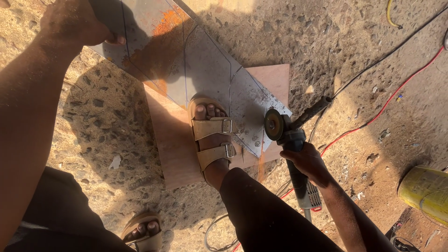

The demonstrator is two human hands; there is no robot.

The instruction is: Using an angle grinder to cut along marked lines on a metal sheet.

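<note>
Two hands are working: left hand point(77, 23) pinning the stiff, sharp-edged sheet point(205, 70) at eleven o'clock; right hand point(305, 163) fingers clamping the heavy grinder point(291, 140).

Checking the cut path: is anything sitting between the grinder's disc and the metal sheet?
Nothing visible does. The right hand holds the angle grinder, its disc at the metal sheet edge; the sandalled foot stands beside it.
</note>
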